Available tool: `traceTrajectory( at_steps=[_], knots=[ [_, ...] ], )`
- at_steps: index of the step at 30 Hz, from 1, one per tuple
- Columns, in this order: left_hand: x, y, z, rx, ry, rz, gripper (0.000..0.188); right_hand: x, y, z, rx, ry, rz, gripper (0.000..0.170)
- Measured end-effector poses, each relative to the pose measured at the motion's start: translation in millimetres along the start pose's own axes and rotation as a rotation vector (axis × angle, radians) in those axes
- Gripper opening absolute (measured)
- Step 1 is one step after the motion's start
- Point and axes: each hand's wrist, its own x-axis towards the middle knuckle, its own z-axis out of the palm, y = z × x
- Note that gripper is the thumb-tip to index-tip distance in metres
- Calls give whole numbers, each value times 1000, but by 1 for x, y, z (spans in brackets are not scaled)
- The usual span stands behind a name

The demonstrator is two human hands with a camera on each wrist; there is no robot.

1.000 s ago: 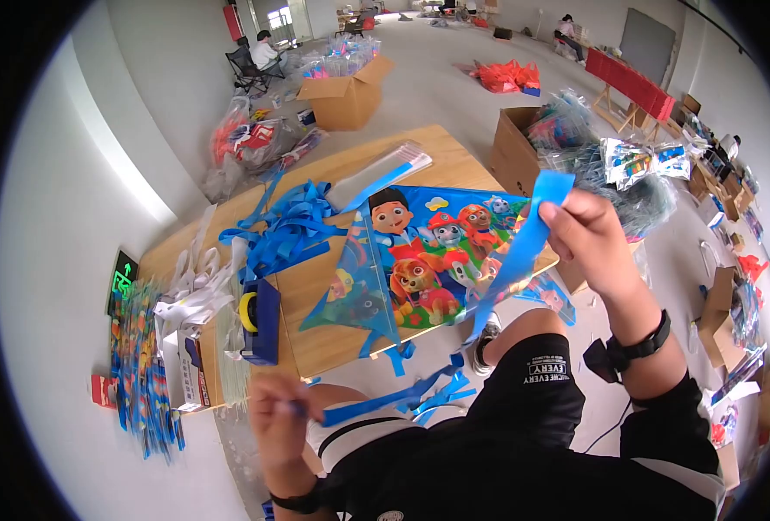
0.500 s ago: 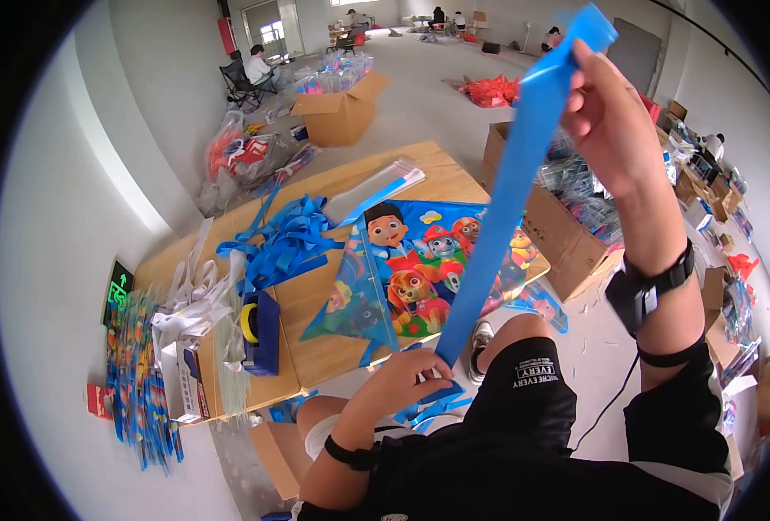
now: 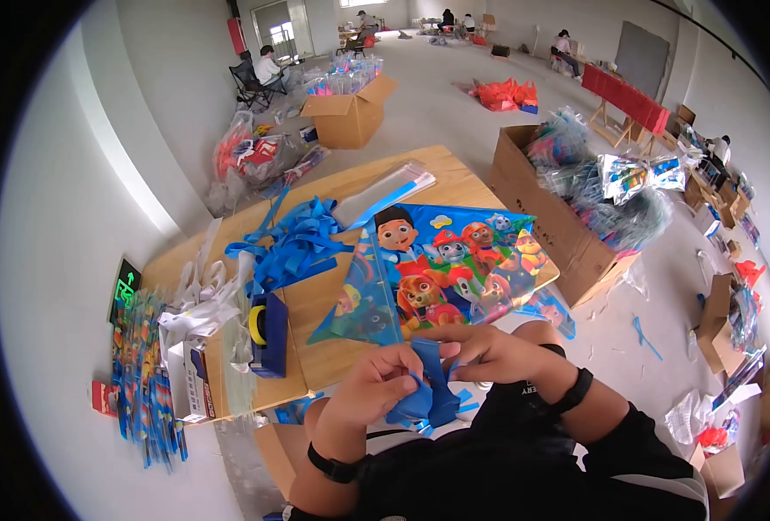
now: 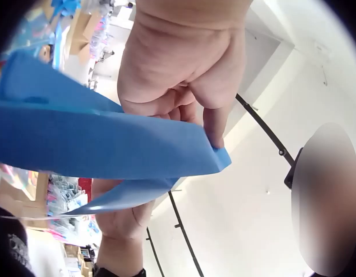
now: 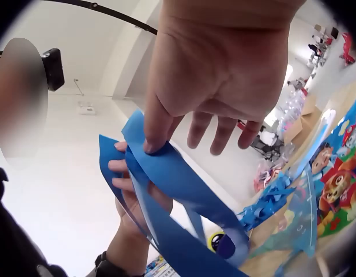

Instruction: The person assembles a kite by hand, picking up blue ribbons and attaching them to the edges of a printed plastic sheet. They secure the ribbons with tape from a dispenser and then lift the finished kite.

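Bringing parts of the blue strip (image 3: 442, 398) together, it seems | left hand (image 3: 375, 384) and right hand (image 3: 498, 354) both pinching it between thumb and fingers | strip looping between them, before the near edge of the desk (image 3: 312, 306), by the kite (image 3: 454, 260) | next move likely calling for matching its edges

Head view: forward, down. Wrist views: close, partly facing ceiling (image 4: 241, 225). All share blue strip (image 4: 108, 143).

And it's a black top (image 3: 489, 491) on this person, pale panel (image 3: 658, 486) by the right sleeve (image 3: 624, 445)! Below, black shorts (image 3: 508, 438) with small white lettering (image 3: 524, 391); a black band (image 3: 333, 468) circles each wrist.
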Motion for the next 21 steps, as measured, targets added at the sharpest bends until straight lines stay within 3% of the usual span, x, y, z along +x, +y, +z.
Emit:
traceTrajectory(
  at_steps=[1,3,6,8,9,11,13,15,17,19,21],
  knots=[
    [-5,-4,-11,-25,-46,-32,14,0,7,5,45,-8,74,10],
    [-12,-10,-23,-52,-91,-64,15,1,19,13,12,13,26,7],
    [-24,-12,-31,-72,-16,-40,14,6,33,20,126,-74,155,4],
    [-36,-7,-34,13,45,-57,12,13,41,20,84,72,123,11],
    [-45,-6,-36,16,54,-41,12,21,35,16,82,55,117,11],
    [-68,-5,-36,255,243,39,16,45,17,4,122,116,516,19],
    [-90,-1,-37,256,238,81,13,78,18,-6,119,122,559,25],
    [-121,-10,-39,173,330,156,8,120,21,-15,22,195,727,26],
    [-150,-21,-44,192,336,187,7,171,31,-19,168,232,616,27],
    [-173,-31,-41,177,455,183,7,228,54,-25,263,272,438,28],
    [-188,-33,-36,216,505,202,8,285,55,-29,255,367,279,26]
  ],
)
